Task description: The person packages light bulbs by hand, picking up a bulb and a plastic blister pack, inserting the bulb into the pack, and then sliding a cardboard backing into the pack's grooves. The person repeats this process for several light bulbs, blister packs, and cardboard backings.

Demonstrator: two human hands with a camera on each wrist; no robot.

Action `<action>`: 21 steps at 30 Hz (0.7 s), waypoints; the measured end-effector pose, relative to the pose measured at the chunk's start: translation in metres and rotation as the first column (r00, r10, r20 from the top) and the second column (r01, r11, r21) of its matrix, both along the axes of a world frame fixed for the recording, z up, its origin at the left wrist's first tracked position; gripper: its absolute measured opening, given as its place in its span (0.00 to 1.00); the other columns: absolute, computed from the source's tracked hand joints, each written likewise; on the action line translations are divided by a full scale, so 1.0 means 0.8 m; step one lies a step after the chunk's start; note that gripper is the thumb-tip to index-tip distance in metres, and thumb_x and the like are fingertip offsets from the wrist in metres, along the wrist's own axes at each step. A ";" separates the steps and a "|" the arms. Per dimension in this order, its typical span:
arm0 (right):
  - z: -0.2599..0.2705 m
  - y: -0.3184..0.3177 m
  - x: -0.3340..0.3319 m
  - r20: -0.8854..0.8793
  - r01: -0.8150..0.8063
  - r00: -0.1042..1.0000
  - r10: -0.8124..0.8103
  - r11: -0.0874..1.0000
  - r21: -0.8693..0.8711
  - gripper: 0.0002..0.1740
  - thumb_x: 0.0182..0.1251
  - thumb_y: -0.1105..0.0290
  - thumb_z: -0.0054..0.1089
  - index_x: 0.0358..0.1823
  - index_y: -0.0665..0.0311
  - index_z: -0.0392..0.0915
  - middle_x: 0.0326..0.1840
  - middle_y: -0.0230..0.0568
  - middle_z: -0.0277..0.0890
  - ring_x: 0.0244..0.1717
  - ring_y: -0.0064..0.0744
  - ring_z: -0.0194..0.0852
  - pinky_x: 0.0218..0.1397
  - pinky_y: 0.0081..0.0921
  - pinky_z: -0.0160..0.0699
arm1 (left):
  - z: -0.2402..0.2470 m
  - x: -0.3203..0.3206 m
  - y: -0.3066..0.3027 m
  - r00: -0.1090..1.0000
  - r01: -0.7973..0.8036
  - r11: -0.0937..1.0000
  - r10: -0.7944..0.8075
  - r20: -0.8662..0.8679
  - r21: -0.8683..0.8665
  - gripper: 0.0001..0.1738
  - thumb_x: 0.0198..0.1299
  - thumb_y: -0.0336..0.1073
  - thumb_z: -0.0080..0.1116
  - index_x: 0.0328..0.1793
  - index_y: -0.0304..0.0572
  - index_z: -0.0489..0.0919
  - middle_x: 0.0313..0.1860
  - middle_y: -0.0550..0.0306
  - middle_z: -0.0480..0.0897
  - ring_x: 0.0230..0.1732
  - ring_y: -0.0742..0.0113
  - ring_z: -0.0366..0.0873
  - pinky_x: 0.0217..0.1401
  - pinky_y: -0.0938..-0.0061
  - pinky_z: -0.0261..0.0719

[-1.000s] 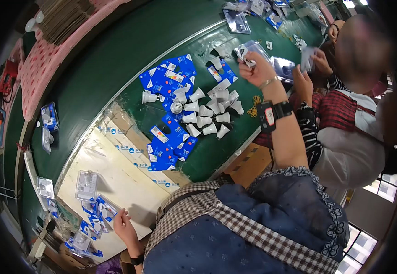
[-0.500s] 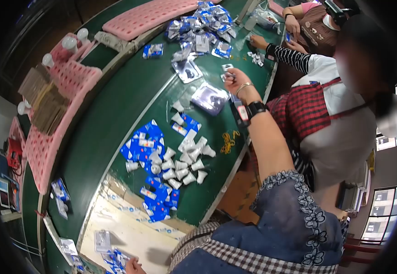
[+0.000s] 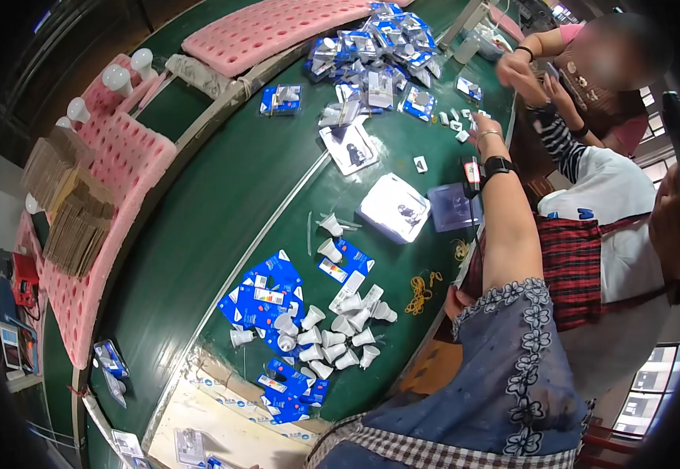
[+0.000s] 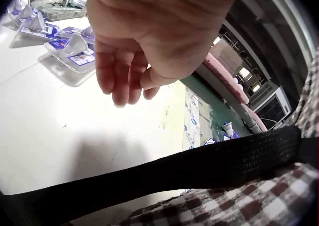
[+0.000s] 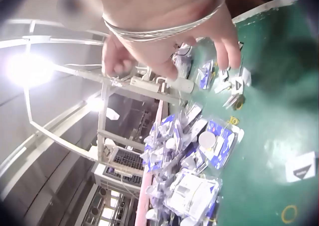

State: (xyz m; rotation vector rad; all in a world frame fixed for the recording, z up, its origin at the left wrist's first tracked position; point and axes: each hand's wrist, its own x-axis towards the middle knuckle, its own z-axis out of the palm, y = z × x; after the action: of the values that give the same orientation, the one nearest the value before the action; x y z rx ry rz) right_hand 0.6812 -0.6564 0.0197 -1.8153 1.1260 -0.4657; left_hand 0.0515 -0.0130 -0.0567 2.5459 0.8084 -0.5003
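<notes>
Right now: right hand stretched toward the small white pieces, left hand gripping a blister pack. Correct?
Not quite: the left hand grips nothing. The left wrist view shows its fingers loosely bent, with the blister pack lying on the pale surface. The right hand is indeed stretched toward the small white pieces.

Left grip (image 4: 144, 49) cut off by head view's lower edge, print on white slips (image 5: 238, 86) illegible

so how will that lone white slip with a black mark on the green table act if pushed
The white slip is probably light, looking small and thin. It may slide easily, as the green table looks shiny. Rolling seems unlikely given its straight edges.
</notes>
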 end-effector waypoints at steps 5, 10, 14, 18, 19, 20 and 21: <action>-0.011 0.001 0.033 0.088 -0.262 0.959 0.270 0.960 -0.093 0.18 0.61 0.74 0.53 0.54 0.66 0.74 0.30 0.33 0.74 0.22 0.22 0.69 0.20 0.19 0.66 | -0.036 -0.025 0.001 0.935 -0.153 0.961 0.216 0.282 -0.229 0.09 0.53 0.24 0.54 0.40 0.35 0.81 0.30 0.48 0.79 0.30 0.60 0.77 0.29 0.69 0.75; -0.005 0.206 -0.018 0.559 -0.740 0.633 0.535 0.629 0.237 0.17 0.64 0.75 0.52 0.55 0.65 0.74 0.30 0.30 0.75 0.23 0.16 0.67 0.24 0.16 0.67 | -0.010 -0.048 -0.002 0.848 -0.325 0.934 0.358 0.390 -0.150 0.04 0.55 0.24 0.55 0.36 0.38 0.80 0.30 0.46 0.80 0.32 0.50 0.77 0.36 0.65 0.75; -0.007 0.395 -0.161 0.560 -0.901 0.423 0.713 0.263 0.346 0.15 0.67 0.71 0.54 0.53 0.66 0.75 0.36 0.32 0.76 0.31 0.17 0.68 0.33 0.16 0.69 | -0.022 -0.103 0.042 0.748 -0.510 0.860 0.438 0.499 0.009 0.06 0.56 0.25 0.57 0.39 0.37 0.80 0.30 0.50 0.79 0.29 0.56 0.77 0.34 0.68 0.75; 0.003 0.549 -0.371 0.481 -0.918 0.184 0.857 -0.025 0.396 0.15 0.69 0.66 0.52 0.52 0.67 0.74 0.34 0.30 0.75 0.29 0.15 0.69 0.33 0.14 0.71 | -0.042 -0.125 0.094 0.653 -0.574 0.818 0.488 0.579 -0.043 0.10 0.52 0.25 0.59 0.42 0.39 0.79 0.38 0.52 0.79 0.37 0.56 0.77 0.40 0.68 0.75; -0.006 0.568 -0.413 0.409 -0.898 0.139 0.902 -0.059 0.435 0.15 0.68 0.67 0.52 0.50 0.67 0.75 0.32 0.30 0.75 0.28 0.15 0.70 0.32 0.15 0.72 | -0.055 -0.128 0.104 0.648 -0.550 0.835 0.444 0.619 -0.023 0.12 0.50 0.26 0.61 0.43 0.40 0.80 0.41 0.52 0.78 0.41 0.56 0.77 0.44 0.67 0.75; 0.003 0.593 -0.458 0.282 -0.887 0.074 0.957 -0.066 0.456 0.13 0.67 0.68 0.52 0.48 0.66 0.76 0.31 0.30 0.76 0.27 0.16 0.71 0.32 0.16 0.73 | -0.062 -0.126 0.116 0.673 -0.501 0.865 0.371 0.640 0.026 0.16 0.48 0.27 0.63 0.47 0.41 0.79 0.46 0.50 0.77 0.47 0.54 0.75 0.49 0.66 0.73; -0.005 0.608 -0.493 0.272 -0.852 0.031 0.962 -0.117 0.511 0.12 0.66 0.68 0.53 0.47 0.66 0.77 0.32 0.30 0.76 0.27 0.16 0.71 0.33 0.16 0.73 | -0.068 -0.118 0.128 0.692 -0.448 0.890 0.291 0.660 0.078 0.21 0.47 0.29 0.64 0.50 0.42 0.78 0.51 0.49 0.76 0.53 0.52 0.73 0.55 0.64 0.72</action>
State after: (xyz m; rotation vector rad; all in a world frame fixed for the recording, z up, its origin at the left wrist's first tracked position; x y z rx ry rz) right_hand 0.2869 -0.1702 0.0153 -1.5888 -0.2526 0.9145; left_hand -0.0431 0.0897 -0.1114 2.3848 1.1107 0.6090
